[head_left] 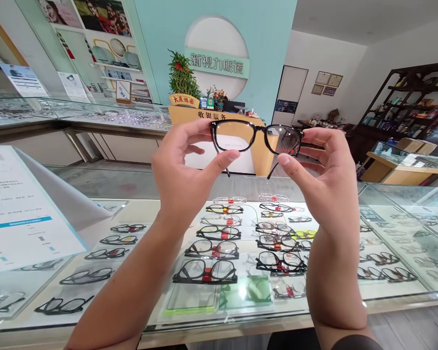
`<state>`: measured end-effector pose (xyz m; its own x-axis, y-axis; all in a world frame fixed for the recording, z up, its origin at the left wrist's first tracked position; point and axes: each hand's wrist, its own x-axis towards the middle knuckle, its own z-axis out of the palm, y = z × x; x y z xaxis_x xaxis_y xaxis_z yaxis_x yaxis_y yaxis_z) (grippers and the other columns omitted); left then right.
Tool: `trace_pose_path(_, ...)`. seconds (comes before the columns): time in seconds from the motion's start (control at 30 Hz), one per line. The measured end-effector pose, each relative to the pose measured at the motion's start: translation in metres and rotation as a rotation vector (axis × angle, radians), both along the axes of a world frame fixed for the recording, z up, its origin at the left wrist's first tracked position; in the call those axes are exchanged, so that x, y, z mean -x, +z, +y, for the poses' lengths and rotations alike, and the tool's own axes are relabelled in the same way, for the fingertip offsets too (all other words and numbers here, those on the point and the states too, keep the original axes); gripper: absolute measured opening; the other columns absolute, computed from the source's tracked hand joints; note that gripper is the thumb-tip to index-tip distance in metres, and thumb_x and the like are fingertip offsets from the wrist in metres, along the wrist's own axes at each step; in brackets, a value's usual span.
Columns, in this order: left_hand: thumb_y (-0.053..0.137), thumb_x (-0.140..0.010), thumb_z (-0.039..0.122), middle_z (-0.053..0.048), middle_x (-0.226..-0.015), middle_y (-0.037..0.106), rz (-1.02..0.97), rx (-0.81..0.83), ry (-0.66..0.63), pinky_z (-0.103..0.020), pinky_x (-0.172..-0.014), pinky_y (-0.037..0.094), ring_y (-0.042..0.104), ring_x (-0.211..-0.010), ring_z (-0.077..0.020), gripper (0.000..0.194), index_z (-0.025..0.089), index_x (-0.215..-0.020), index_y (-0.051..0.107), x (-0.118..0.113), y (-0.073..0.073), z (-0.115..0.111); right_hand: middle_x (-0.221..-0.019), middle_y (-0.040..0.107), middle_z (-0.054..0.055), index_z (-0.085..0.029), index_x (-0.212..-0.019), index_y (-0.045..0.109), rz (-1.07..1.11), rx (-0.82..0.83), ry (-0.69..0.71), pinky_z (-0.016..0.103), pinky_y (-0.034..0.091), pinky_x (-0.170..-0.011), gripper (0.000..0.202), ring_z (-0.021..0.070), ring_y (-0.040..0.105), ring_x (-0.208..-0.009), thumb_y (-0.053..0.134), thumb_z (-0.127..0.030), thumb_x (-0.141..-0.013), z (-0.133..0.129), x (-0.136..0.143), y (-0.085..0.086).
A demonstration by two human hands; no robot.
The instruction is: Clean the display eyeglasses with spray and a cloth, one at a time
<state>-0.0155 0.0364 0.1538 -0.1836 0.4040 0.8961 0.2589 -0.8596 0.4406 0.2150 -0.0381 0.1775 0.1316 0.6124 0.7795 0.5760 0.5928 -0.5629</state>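
Glasses point(260, 128), rims point(236, 121) apparently well above counter point(204, 331), open air beneath

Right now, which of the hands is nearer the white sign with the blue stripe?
Left: the left hand is right of the white sign; the right hand is farther right, at the right end of the black-framed eyeglasses.

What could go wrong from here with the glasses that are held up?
If the left grip or the right grip loosens, the glossy black-framed glasses with clear lenses might fall, perhaps striking the glass-topped display counter. Both thumbs are close to the lenses, so a slight shift could smudge them.
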Motion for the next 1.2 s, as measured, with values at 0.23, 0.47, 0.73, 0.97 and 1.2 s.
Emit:
trace_pose_path(0.23,0.098,-0.08,0.056,-0.002,-0.125,0.082,0.0,0.049,-0.004,-0.053,-0.085,0.066,0.078,-0.116,-0.0319,0.05,0.039,-0.123,0.078,-0.003,-0.001,-0.001,-0.138,0.071,0.013,-0.03,-0.14,0.06,0.005,-0.022,-0.008,0.057,0.067,-0.107,0.057,0.0337,0.071,-0.133,0.087,-0.049,-0.093,0.01,-0.004,-0.008)
trace_pose_path(0.47,0.095,-0.083,0.059,-0.002,-0.124,0.082,-0.001,0.059,0.024,-0.053,-0.084,0.066,0.079,-0.117,-0.032,0.049,0.038,-0.123,0.076,-0.006,0.0,-0.005,-0.138,0.075,0.013,-0.029,-0.134,0.066,0.019,-0.033,-0.005,0.06,0.064,-0.113,0.05,0.0325,0.074,-0.131,0.085,-0.052,-0.094,0.009,-0.002,-0.006)
trace_pose_path(0.73,0.094,-0.083,0.062,-0.003,-0.128,0.08,0.003,0.081,0.087,-0.057,-0.09,0.065,0.075,-0.121,-0.033,0.05,0.037,-0.122,0.074,-0.007,0.001,-0.014,-0.138,0.077,0.012,-0.029,-0.135,0.07,-0.057,0.016,-0.088,0.061,0.064,-0.11,0.047,0.0337,0.075,-0.127,0.081,-0.054,-0.097,0.003,-0.002,-0.003)
trace_pose_path(0.97,0.094,-0.082,0.06,-0.003,-0.127,0.077,0.063,0.013,0.156,-0.057,-0.098,0.061,0.072,-0.124,-0.0333,0.053,0.038,-0.125,0.071,-0.008,-0.003,-0.013,-0.141,0.077,0.014,-0.027,-0.14,0.071,-0.058,0.068,-0.107,0.062,0.062,-0.113,0.052,0.0349,0.075,-0.127,0.081,-0.051,-0.095,0.003,0.003,-0.002)
trace_pose_path(1.2,0.091,-0.087,0.057,-0.004,-0.127,0.076,0.119,-0.039,0.186,-0.056,-0.096,0.061,0.072,-0.122,-0.0332,0.05,0.038,-0.129,0.07,-0.009,-0.005,-0.011,-0.136,0.08,0.014,-0.025,-0.137,0.072,-0.063,0.088,-0.134,0.059,0.064,-0.108,0.05,0.0328,0.078,-0.119,0.082,-0.05,-0.094,0.001,0.003,-0.001)
